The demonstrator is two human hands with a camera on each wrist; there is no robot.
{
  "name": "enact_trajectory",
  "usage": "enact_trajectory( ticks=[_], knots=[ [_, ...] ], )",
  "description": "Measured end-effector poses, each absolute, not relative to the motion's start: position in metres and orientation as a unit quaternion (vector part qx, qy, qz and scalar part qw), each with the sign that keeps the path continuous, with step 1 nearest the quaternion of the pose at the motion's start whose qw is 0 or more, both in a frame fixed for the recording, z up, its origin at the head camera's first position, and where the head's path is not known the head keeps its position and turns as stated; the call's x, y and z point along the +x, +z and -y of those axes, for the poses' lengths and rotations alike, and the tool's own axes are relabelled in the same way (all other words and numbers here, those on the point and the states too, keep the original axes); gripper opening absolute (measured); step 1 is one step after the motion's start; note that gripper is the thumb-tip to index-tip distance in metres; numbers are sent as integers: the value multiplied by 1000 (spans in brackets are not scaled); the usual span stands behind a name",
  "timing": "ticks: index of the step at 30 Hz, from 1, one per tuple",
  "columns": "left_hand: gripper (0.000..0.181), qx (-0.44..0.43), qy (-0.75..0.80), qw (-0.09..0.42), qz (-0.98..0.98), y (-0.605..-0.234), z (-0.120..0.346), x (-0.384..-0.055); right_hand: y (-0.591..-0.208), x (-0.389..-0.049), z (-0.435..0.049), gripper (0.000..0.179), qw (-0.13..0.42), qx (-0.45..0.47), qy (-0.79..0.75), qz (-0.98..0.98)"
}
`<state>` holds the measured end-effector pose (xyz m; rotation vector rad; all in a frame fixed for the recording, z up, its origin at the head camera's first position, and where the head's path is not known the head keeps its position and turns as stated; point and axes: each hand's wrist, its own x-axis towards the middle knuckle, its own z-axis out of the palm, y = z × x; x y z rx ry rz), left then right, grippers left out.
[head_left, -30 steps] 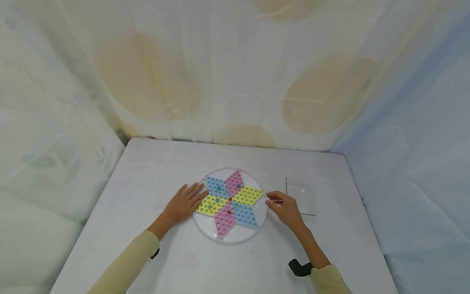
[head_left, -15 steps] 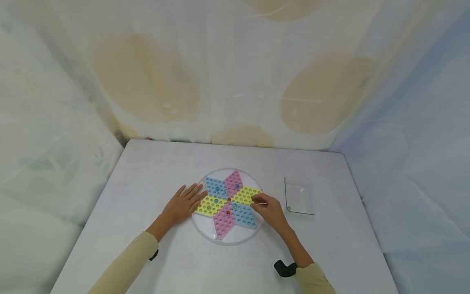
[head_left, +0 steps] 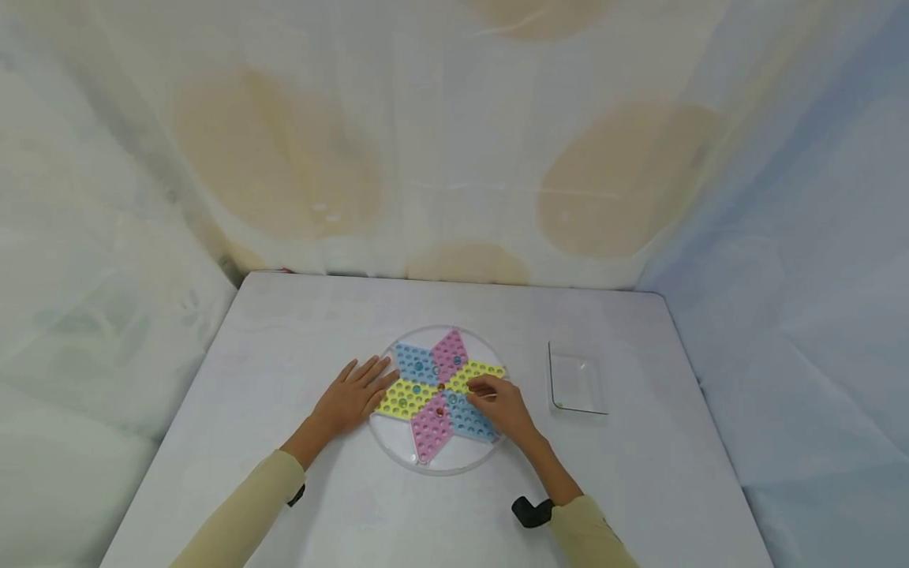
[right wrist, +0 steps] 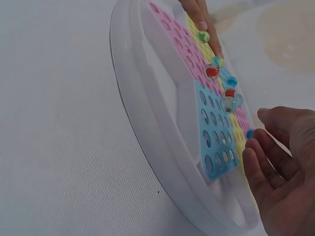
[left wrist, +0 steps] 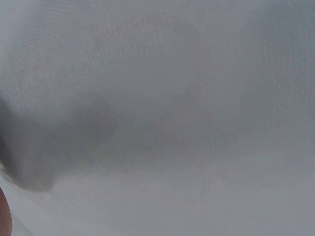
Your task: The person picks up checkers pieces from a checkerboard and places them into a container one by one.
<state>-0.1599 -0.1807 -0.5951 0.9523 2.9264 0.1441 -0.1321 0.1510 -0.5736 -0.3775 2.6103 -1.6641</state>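
In the head view a round white Chinese checkers board (head_left: pixel 444 467) lies on the table, with a pink, yellow and blue star. My left hand (head_left: pixel 353 401) rests on its left edge, fingers straight and spread. Over the right side my right hand (head_left: pixel 500 404) hovers, thumb and fingers curled toward each other; whether a marble is between the fingertips is hidden. Several marbles sit on the board, among them a red marble (right wrist: pixel 211 72), a green marble (right wrist: pixel 203 36) and, just beyond the right fingertips, a blue marble (right wrist: pixel 250 133). The left wrist view holds mostly blurred white cloth.
A clear square box (head_left: pixel 578 383) stands right of the board, with a small green marble (head_left: pixel 559 405) in its near left corner. A white cloth covers the table (head_left: pixel 284 323). Patterned curtains (head_left: pixel 454 158) hang behind and on both sides.
My right hand has moved left from beside the clear box to over the right part of the board. The box's green marble has come into view. My left hand has stayed put.
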Motion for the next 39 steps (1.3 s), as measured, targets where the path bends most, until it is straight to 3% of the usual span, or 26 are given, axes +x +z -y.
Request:
enact_trajectory(
  ticks=[22,39],
  knots=[
    [55,304,49,45,-950,-595,182,-161,-585,-141,-136,18,7,-111,-479,-871],
    [55,312,42,24,-949,-596,181,-164,-587,-140,-132,18,11,-122,-430,-894]
  ],
)
